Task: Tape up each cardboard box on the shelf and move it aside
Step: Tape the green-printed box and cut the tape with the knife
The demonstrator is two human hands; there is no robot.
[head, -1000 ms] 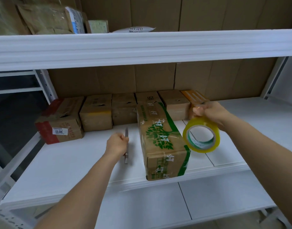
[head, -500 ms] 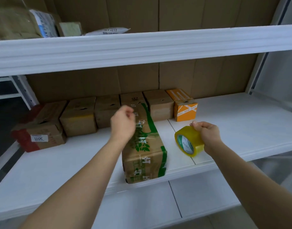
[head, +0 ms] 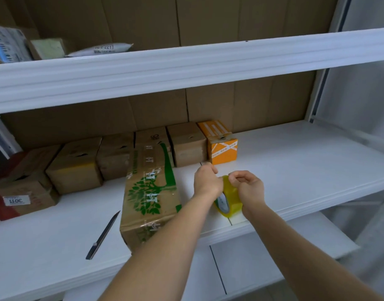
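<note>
A long cardboard box [head: 151, 194] printed with a green tree lies lengthwise on the white shelf [head: 295, 170], its near end at the front edge. Just right of it stands a yellow tape roll [head: 229, 203] on edge. My right hand [head: 248, 186] grips the roll from the right. My left hand [head: 207, 181] is at the roll's top left, fingers curled on its rim. A row of several brown boxes [head: 75, 168] lines the back wall, ending in an orange box [head: 222, 146].
A dark utility knife [head: 103, 235] lies on the shelf left of the tree box. A red-sided box with a white label [head: 15, 199] sits at the far left. An upper shelf [head: 186, 64] overhangs, holding packages. A lower shelf shows below.
My left hand left the knife on the shelf and crossed over the tree box to the tape roll. My right hand lowered the roll onto the shelf.
</note>
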